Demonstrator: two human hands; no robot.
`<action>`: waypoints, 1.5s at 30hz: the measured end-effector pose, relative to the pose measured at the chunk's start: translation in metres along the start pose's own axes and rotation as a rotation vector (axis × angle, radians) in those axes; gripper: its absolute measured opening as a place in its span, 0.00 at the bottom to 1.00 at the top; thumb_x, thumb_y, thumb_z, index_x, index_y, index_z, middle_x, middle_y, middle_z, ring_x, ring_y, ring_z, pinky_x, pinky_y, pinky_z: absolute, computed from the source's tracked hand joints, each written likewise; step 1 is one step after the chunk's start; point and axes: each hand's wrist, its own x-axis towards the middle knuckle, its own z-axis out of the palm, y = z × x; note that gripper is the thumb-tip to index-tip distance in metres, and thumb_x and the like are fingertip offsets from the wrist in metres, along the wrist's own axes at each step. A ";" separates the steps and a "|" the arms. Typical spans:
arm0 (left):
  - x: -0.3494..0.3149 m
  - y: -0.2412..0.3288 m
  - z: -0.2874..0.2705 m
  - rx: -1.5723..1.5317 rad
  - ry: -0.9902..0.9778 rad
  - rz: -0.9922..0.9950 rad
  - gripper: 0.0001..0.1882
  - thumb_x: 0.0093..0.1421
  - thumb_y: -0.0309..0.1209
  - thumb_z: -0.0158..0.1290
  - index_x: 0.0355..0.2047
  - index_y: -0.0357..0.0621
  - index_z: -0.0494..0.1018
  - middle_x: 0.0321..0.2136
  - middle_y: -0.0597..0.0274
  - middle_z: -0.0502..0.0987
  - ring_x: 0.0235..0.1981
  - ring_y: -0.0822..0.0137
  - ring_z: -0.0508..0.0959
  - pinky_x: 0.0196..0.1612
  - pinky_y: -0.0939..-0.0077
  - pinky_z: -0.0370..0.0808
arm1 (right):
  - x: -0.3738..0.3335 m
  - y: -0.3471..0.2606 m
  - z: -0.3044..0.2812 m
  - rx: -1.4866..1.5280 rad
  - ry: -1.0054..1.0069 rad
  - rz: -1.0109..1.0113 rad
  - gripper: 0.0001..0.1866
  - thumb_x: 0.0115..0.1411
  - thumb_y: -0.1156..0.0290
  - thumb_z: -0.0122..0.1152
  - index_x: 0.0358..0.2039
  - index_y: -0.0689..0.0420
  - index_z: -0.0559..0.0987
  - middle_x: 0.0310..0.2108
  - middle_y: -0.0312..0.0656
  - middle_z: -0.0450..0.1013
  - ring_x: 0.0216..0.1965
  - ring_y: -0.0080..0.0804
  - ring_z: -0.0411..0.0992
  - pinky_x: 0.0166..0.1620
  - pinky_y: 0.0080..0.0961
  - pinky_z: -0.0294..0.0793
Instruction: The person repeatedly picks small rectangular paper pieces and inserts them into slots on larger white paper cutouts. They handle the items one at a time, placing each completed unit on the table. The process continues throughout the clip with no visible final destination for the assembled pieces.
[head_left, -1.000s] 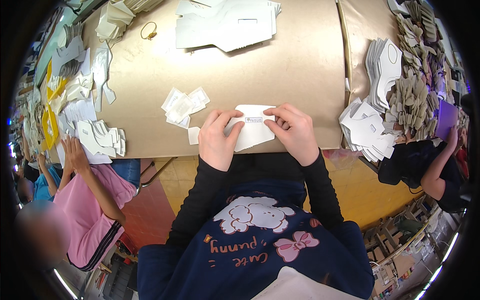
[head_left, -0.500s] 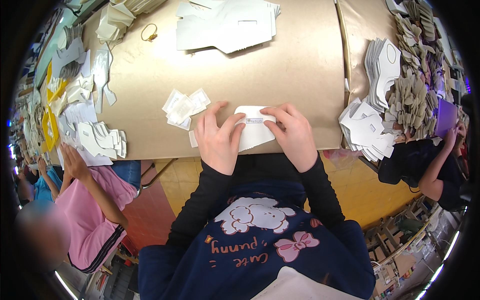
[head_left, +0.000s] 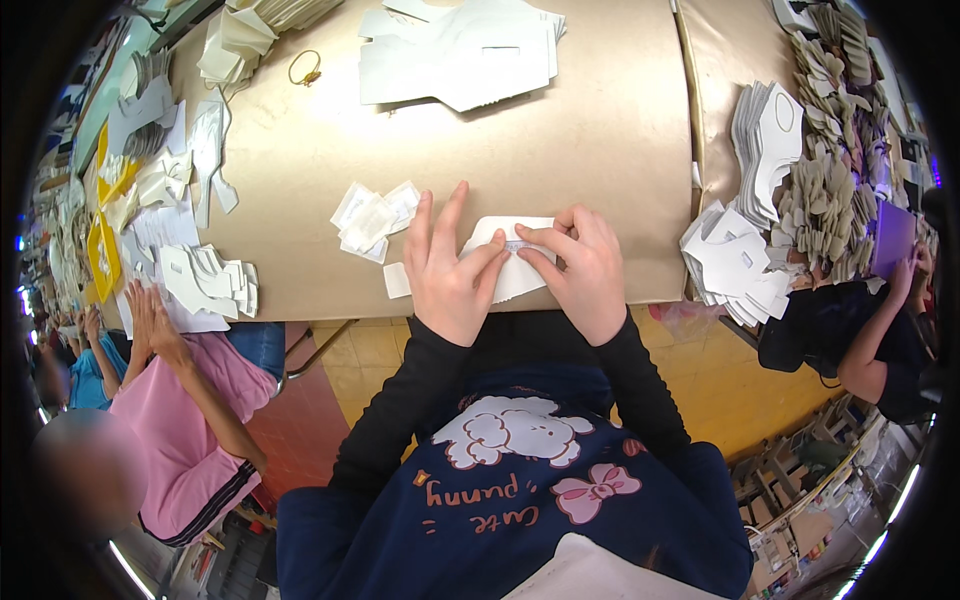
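Note:
In front of me, at the table's near edge, lies a white flat cut piece (head_left: 518,284), part of it under my hands. A small printed label (head_left: 514,246) rests on its upper part, mostly hidden by fingertips. My left hand (head_left: 450,275) has its thumb and index finger closed together at the label's left end, its other fingers stretched outward. At the right end my right hand (head_left: 582,268) pinches with thumb and index finger, the rest curled. Left of my left hand, several small white label slips (head_left: 372,222) lie overlapped, with a small white strip (head_left: 397,281) nearer the edge.
A pile of large white cut pieces (head_left: 455,60) lies at the back, beside a thin gold ring (head_left: 305,68). Stacked white pieces stand left (head_left: 208,280) and right (head_left: 745,270). A person in a pink top (head_left: 190,420) sits at left; another person's arm (head_left: 870,350) shows at right.
My fingertips have come in over the label and now cover most of it. The left hand's thumb and index finger moved right. The person in pink has brought both hands together.

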 end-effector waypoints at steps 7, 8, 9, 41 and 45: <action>0.003 0.002 -0.001 -0.011 -0.086 -0.057 0.08 0.54 0.35 0.65 0.36 0.61 0.86 0.68 0.58 0.63 0.70 0.39 0.53 0.67 0.36 0.52 | 0.008 0.004 -0.004 0.056 -0.041 0.016 0.13 0.49 0.73 0.73 0.38 0.50 0.87 0.31 0.37 0.69 0.33 0.35 0.67 0.38 0.31 0.68; 0.003 0.003 -0.002 -0.004 -0.123 -0.063 0.09 0.54 0.36 0.65 0.37 0.63 0.86 0.69 0.59 0.62 0.71 0.38 0.51 0.67 0.33 0.50 | 0.009 0.006 -0.006 0.076 -0.056 0.004 0.13 0.49 0.73 0.73 0.38 0.50 0.87 0.31 0.36 0.69 0.33 0.35 0.67 0.38 0.31 0.69; 0.003 0.003 -0.003 0.039 -0.134 -0.064 0.10 0.54 0.37 0.65 0.38 0.65 0.86 0.70 0.59 0.60 0.71 0.38 0.50 0.67 0.30 0.48 | 0.009 0.008 -0.009 0.101 -0.074 0.006 0.13 0.49 0.74 0.72 0.38 0.49 0.87 0.31 0.36 0.69 0.33 0.35 0.67 0.38 0.31 0.69; -0.001 -0.007 -0.033 -0.701 -0.289 -0.197 0.13 0.60 0.24 0.62 0.44 0.42 0.74 0.32 0.57 0.85 0.35 0.61 0.85 0.58 0.60 0.72 | -0.025 0.002 -0.026 0.851 -0.335 0.545 0.20 0.60 0.76 0.67 0.53 0.61 0.81 0.34 0.34 0.79 0.31 0.14 0.71 0.33 0.16 0.69; 0.002 0.010 -0.044 -0.871 -0.343 -0.472 0.17 0.61 0.22 0.62 0.49 0.38 0.72 0.33 0.54 0.86 0.32 0.67 0.83 0.43 0.73 0.80 | -0.030 -0.006 -0.035 0.922 -0.178 0.425 0.11 0.61 0.76 0.67 0.44 0.64 0.85 0.25 0.30 0.78 0.25 0.10 0.68 0.26 0.12 0.63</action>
